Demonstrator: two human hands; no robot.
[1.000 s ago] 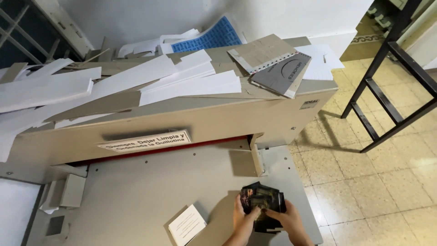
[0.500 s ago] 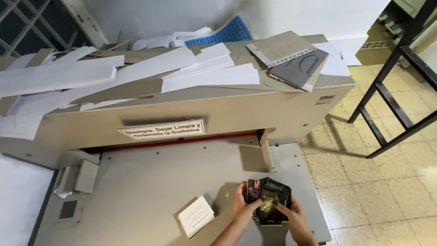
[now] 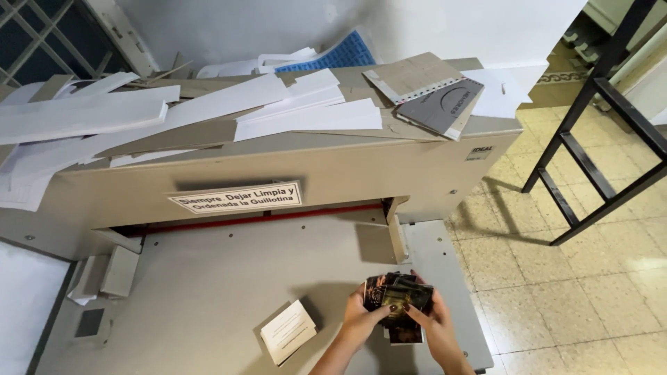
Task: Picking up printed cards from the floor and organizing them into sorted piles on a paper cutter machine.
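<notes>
Both my hands hold a fanned stack of dark printed cards (image 3: 398, 297) over the right part of a grey paper-cutter table (image 3: 208, 292). My left hand (image 3: 363, 321) grips the stack from the left and below. My right hand (image 3: 436, 325) grips its right edge, fingers curled over the cards. A small stack of white cards (image 3: 288, 331) lies on the table just left of my left hand.
The cutter's beige housing (image 3: 278, 173) carries a white label and a red strip at the blade slot. Long white paper strips (image 3: 174, 111), grey booklets (image 3: 431, 94) and a blue sheet lie on top. A black metal frame (image 3: 597, 146) stands on the tiled floor at right.
My hands and the dark cards stayed at the table's right front, fanning the stack a little. The view shifted, so the machine sits slightly further right and lower in frame.
</notes>
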